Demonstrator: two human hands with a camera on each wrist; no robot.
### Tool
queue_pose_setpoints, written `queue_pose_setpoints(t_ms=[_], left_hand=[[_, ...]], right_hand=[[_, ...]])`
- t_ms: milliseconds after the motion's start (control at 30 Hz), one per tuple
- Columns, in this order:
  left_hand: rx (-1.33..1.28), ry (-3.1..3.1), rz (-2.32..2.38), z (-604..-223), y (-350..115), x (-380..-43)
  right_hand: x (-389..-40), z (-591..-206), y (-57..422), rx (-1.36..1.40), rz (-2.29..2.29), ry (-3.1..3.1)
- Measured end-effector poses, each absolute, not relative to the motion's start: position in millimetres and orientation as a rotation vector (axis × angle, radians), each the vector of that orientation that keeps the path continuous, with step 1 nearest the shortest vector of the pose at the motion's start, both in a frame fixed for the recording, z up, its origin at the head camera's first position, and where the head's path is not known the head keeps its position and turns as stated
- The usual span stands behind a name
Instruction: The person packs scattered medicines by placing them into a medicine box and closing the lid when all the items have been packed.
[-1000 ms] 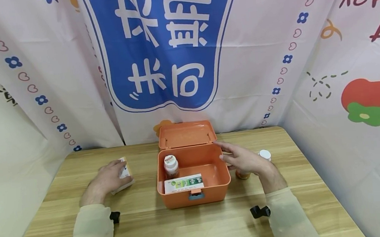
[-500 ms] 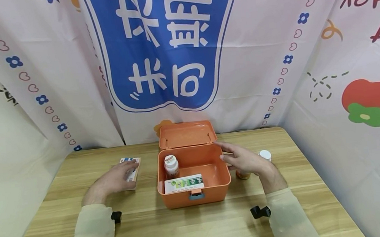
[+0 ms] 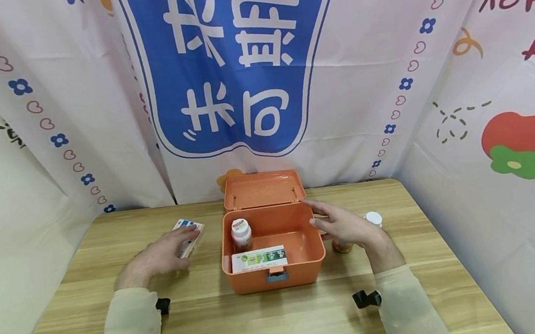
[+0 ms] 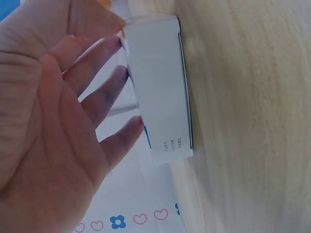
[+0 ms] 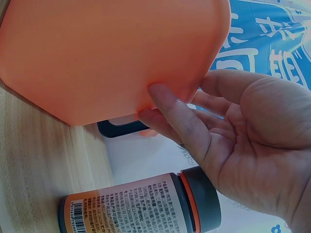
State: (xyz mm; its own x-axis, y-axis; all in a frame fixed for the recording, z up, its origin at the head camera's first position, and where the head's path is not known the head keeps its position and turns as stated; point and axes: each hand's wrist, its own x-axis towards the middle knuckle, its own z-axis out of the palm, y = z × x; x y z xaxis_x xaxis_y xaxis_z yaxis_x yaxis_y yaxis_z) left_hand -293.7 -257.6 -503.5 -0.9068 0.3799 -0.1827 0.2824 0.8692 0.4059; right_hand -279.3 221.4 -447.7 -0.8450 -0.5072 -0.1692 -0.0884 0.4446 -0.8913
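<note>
My left hand (image 3: 160,254) lies over a small white-and-blue medicine box (image 3: 187,242) on the table, left of the orange case. In the left wrist view, its slightly bent fingers touch the broad face of the medicine box (image 4: 158,87), whose plain narrow side faces the camera. My right hand (image 3: 346,227) rests fingertips against the right side of the open orange case (image 3: 276,280). The right wrist view has the case wall (image 5: 112,53) under loosely extended fingers. Inside the case, a white pill bottle (image 3: 241,236) stands back left, and a white-green carton (image 3: 258,259) lies in front.
A labelled supplement bottle (image 5: 131,206) stands beside the case under my right hand. A white cap (image 3: 373,218) shows past that hand. The raised case lid (image 3: 263,189) leans toward the printed curtain (image 3: 362,98) behind the wooden table (image 3: 264,328).
My left hand has moved a little right, and the medicine box has shifted right and turned beneath its fingers. The right hand and the case look unchanged.
</note>
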Motion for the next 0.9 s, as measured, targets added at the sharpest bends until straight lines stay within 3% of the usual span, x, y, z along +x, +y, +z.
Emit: queue_pose_setpoints(t_ms=[300,900], left_hand=[[0.538,2.919,0.680,-499.1,-258.2,-295.0],[0.263,2.916,0.749,-499.6,-258.4,-297.2]], right_hand=[[-279.7,-447.8,221.9,-0.506,-1.370,2.289],[-278.9,-446.2,221.0,-0.513,-1.368,2.292]])
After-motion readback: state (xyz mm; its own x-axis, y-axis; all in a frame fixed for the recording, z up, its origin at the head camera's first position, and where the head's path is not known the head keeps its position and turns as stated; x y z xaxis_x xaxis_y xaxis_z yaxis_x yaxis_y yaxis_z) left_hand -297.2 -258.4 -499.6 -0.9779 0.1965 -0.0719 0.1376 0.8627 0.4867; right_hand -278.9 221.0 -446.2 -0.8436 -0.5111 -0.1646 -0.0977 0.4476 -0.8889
